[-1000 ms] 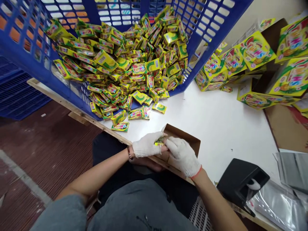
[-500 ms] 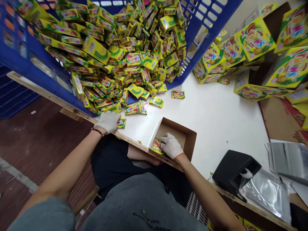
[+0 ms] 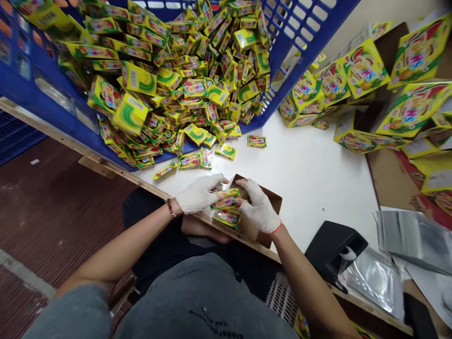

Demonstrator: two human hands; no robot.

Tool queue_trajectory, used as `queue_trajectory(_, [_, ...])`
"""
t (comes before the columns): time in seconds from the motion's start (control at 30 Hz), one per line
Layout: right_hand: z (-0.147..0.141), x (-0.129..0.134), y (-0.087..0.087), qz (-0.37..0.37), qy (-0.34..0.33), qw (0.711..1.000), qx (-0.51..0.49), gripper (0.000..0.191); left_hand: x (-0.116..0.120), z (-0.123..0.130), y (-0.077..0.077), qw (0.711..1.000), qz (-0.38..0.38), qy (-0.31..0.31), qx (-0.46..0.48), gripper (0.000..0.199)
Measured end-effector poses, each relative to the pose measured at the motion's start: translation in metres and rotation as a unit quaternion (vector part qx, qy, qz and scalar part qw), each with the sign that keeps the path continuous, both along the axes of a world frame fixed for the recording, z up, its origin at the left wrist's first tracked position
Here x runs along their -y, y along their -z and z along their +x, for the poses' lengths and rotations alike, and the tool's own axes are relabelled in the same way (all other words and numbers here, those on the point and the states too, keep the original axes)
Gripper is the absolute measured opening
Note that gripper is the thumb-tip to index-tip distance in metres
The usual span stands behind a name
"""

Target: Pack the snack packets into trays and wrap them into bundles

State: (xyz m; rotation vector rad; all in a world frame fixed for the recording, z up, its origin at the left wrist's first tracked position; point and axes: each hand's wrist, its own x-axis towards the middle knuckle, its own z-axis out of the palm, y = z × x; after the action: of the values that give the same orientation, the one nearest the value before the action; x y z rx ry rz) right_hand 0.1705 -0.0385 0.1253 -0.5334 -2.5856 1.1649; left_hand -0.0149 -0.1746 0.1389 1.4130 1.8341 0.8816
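On white tabletop (image 3: 300,179) | blue crate (image 3: 76,101) | maroon floor (image 3: 63,202) | pale wall (image 3: 344,35)

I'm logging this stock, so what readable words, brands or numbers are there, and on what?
Large yellow cartons: brand ends in "S"; the other stylised letters are unclear.
Small packs: colourful name, too small to read surely.
Barcode on a heaped pack: any digits too small.
Grey shirt: lettering too blurred.
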Motion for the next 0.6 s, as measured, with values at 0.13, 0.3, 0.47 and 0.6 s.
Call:
queue_trajectory(0.13, [0.008, -0.022, -0.008, -0.077, 0.008, 0.993, 0.088, 0.021, -0.012, 0.005, -0.002, 0.991, 0.033, -0.062, -0.112, 0.029])
queue_trajectory(0.3, [0.018, -0.032, 0.042, -0.13, 0.178, 0.956, 0.192, 0.02, 0.027, -0.046, 0.01, 0.902, -0.137, -0.19, -0.363, 0.03])
queue_trajectory(0.47, [0.006, -0.01, 0.077, -0.063, 0.165, 0.961, 0.211, 0.016, 0.064, -0.069, 0.036, 0.883, -0.229, -0.196, -0.359, 0.066])
queue_trajectory(0.6, [0.006, -0.002, 0.077, 0.029, 0.103, 0.976, 0.192, 0.011, 0.068, -0.077, 0.054, 0.902, -0.196, -0.21, -0.321, 0.067])
